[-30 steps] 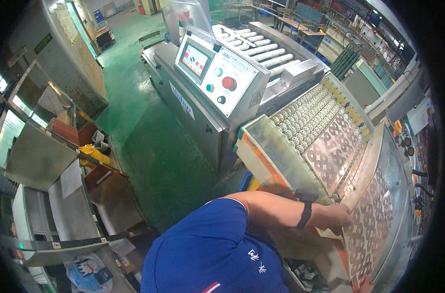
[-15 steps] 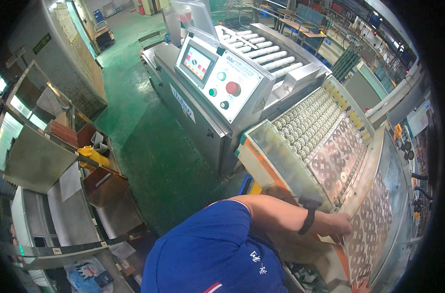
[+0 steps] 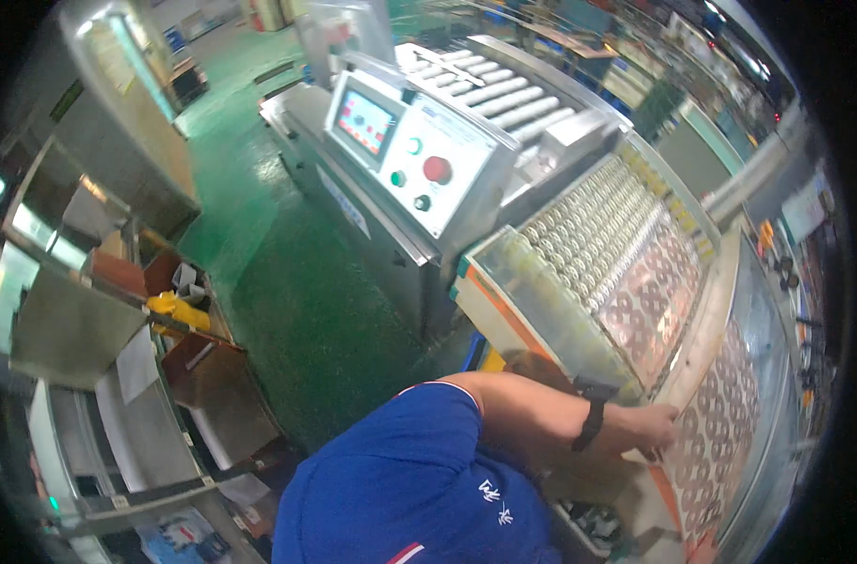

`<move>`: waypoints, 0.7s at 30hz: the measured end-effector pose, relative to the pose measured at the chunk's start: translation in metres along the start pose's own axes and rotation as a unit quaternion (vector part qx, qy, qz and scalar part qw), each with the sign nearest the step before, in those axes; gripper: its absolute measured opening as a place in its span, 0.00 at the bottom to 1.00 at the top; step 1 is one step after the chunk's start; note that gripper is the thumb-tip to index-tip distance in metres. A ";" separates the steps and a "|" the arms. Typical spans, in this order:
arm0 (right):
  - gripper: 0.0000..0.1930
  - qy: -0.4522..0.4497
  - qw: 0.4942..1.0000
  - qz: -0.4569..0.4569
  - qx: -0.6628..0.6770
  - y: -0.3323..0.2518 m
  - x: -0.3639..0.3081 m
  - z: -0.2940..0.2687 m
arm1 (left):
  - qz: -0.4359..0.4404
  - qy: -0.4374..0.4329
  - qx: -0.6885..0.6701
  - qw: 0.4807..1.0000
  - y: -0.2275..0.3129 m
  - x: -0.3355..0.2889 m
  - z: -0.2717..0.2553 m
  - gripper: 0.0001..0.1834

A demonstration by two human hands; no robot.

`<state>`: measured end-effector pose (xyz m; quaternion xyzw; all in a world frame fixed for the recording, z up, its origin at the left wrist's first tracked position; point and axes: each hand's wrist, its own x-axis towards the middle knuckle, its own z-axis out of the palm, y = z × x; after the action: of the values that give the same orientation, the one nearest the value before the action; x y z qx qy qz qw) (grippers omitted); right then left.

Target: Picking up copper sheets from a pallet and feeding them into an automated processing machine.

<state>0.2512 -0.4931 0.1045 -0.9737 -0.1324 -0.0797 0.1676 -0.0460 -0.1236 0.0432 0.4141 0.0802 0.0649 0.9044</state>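
A steel machine (image 3: 353, 216) stands at the far middle; its open bed holds a row of white rollers (image 3: 518, 111), set side by side. The shelf rack (image 3: 156, 498) along the left side is split into compartments. Joined to the machine at the right is a pale trough (image 3: 508, 308) with an orange stripe, its far part filled with close rows of small ring-shaped wheels (image 3: 588, 230).

At the near right, beyond the trough's pale end bar (image 3: 703, 338), is the held sheet (image 3: 720, 423), covered in coppery rings; I cannot tell whether anything supports it underneath. A second ringed sheet (image 3: 649, 308) lies inside the trough, right of the wheels.

In the rack, a grey-green panel (image 3: 62, 320) leans at the far left, with a brown panel (image 3: 198, 365), a white paper (image 3: 137, 368) and a yellow bundle (image 3: 178, 311) nearer the aisle. Its near end holds a blurred blue-and-white bundle (image 3: 179, 538).

The left hand (image 3: 652, 430) has its fingers closed on the held sheet's left edge, a black strap (image 3: 591, 425) around its wrist. The right hand (image 3: 701, 549), at the near corner, is mostly cut off, so its grip cannot be told. Below the arm, a small tray (image 3: 573, 538) contains dark and pale pieces (image 3: 594, 520).
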 end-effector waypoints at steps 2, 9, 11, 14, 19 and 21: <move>0.38 -0.073 0.993 -0.075 -0.058 0.066 0.036 -0.005 | -0.017 -0.030 -0.009 0.999 -0.012 0.014 -0.004 0.23; 0.26 -0.013 0.997 -0.052 0.058 0.042 0.039 0.028 | -0.028 -0.009 0.013 0.999 0.025 0.004 -0.005 0.23; 0.26 -0.007 0.998 -0.047 0.034 0.030 0.028 0.021 | -0.014 -0.031 0.018 0.999 0.023 0.011 -0.003 0.21; 0.26 0.016 0.999 -0.033 0.023 0.006 0.012 0.013 | -0.013 -0.040 0.003 0.999 0.023 0.017 0.003 0.19; 0.28 0.063 0.995 -0.067 0.031 0.000 0.005 0.013 | -0.034 -0.023 -0.022 0.999 0.018 0.019 0.001 0.15; 0.28 0.064 0.995 -0.067 0.025 -0.004 0.004 0.014 | -0.001 -0.029 -0.049 0.998 0.019 0.020 -0.002 0.16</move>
<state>0.2557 -0.4841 0.0937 -0.9509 -0.1886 -0.1497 0.1947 -0.0282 -0.1060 0.0545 0.3713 0.0511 0.0562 0.9254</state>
